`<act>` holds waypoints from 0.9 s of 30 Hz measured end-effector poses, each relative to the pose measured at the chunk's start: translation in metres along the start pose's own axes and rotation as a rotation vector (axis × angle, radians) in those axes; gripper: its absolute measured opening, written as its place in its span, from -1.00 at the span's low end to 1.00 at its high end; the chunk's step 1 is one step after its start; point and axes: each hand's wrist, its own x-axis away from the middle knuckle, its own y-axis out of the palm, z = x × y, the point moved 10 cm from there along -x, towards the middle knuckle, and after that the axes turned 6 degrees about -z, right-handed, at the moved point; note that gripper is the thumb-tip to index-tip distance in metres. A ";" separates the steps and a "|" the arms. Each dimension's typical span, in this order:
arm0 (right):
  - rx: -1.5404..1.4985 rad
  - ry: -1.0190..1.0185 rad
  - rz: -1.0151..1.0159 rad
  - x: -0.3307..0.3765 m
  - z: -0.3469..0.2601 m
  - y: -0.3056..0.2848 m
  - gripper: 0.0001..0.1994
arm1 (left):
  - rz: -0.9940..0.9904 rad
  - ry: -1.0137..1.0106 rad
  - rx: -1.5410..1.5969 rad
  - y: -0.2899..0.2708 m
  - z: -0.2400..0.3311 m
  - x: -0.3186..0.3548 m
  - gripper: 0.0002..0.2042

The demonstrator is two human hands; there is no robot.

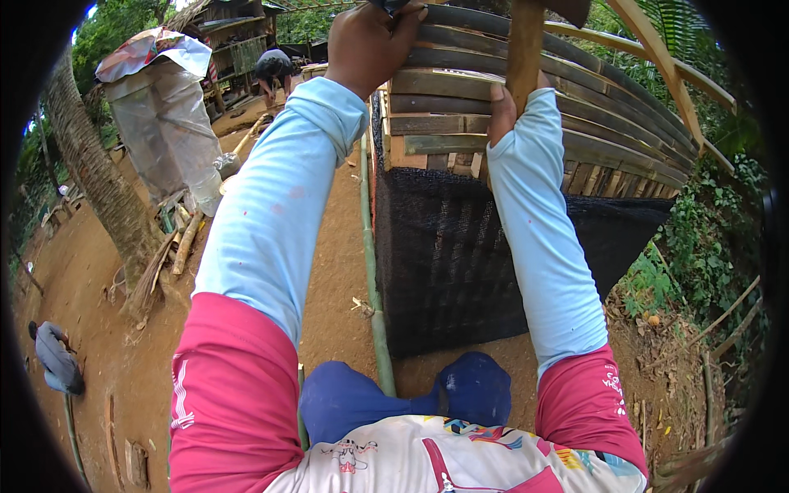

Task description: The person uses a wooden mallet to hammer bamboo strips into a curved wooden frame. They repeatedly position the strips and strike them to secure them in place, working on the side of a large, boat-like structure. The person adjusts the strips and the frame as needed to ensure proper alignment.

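My left hand (371,41) is raised at the top of the view, fingers curled and resting on the upper bamboo slats (460,82) of a slatted wall; something dark sits at its fingertips, cut off by the frame edge. My right hand (503,103) grips a wooden handle (524,45) that rises out of view; a dark head shows at its top. Both arms wear light blue sleeves under pink ones. Below the slats hangs black mesh netting (460,255).
A long green bamboo pole (371,271) runs along the dirt ground beside the netting. A palm trunk (99,181) and a plastic-wrapped shelter (164,123) stand at left. One person crouches at lower left (56,357), another bends at the back (275,66). Greenery fills the right.
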 end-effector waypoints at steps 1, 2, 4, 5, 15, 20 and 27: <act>-0.038 0.059 0.001 -0.008 0.007 0.002 -0.58 | -0.005 -0.004 -0.011 -0.001 0.000 0.002 -0.77; -0.074 0.118 0.002 -0.015 0.013 0.004 -0.58 | -0.009 -0.009 -0.021 -0.002 -0.001 0.003 -0.78; -0.112 -0.043 0.048 -0.041 0.007 -0.012 -0.53 | -0.014 0.120 -0.101 0.001 0.002 0.001 -0.84; -0.106 -0.021 0.033 -0.049 0.011 -0.011 -0.54 | -0.015 0.186 -0.143 0.002 0.001 0.001 -0.86; -0.136 0.353 -0.173 -0.079 0.061 0.009 -0.64 | 0.058 0.139 -0.069 -0.005 0.002 0.009 -0.79; -0.230 0.549 -0.220 -0.068 0.020 -0.016 -0.63 | 0.175 0.198 0.037 0.002 0.043 0.050 -0.82; -0.171 0.488 -0.242 -0.073 0.024 -0.023 -0.67 | -0.309 0.240 -0.494 0.080 0.089 0.038 -0.55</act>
